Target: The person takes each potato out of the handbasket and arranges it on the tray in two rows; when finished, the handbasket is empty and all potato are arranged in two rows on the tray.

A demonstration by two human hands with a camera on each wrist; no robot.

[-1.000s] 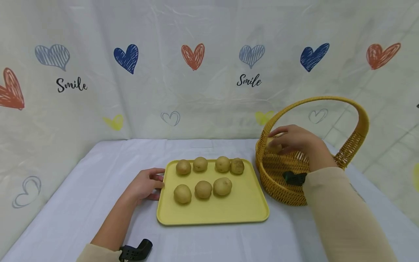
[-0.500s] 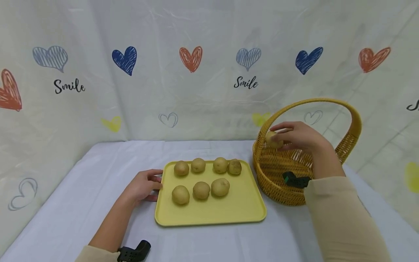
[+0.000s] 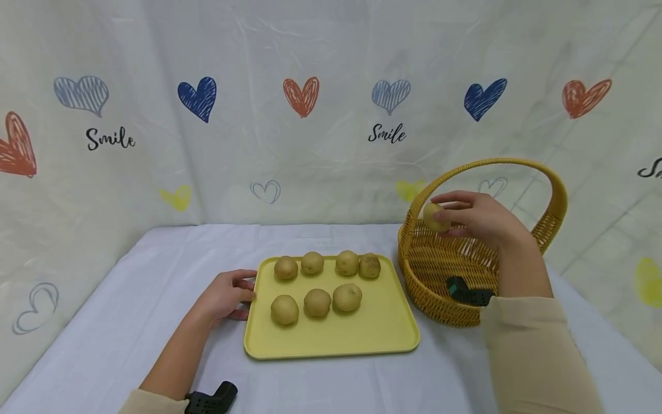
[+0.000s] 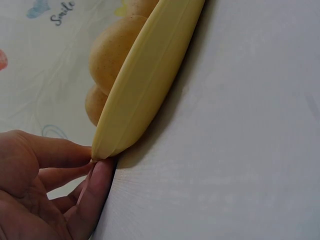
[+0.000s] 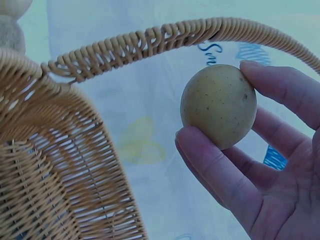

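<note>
In the head view my right hand (image 3: 473, 217) is raised over the wicker basket (image 3: 447, 264) and pinches a potato (image 3: 433, 218). The right wrist view shows this smooth, speckled potato (image 5: 219, 106) between thumb and fingertips, beside the basket handle (image 5: 150, 42). My left hand (image 3: 224, 296) is at the left edge of a yellow tray (image 3: 331, 336). Seen from the left wrist, its fingertips pinch the tray rim (image 4: 112, 135). Several potatoes (image 3: 317, 302) lie on the tray in two rows, the back one with a darker potato (image 3: 369, 265) at its right end.
The basket stands to the right of the tray, its tall handle (image 3: 496, 162) arching above the right hand. A white cloth (image 3: 331, 385) covers the table. Behind it hangs a pale curtain (image 3: 331, 149) printed with hearts. Black straps with cameras (image 3: 212, 399) sit on both wrists.
My right hand has lifted the potato slightly within the basket's handle, now more clearly visible. The head view has shifted a little. My left hand stays at the tray edge.
</note>
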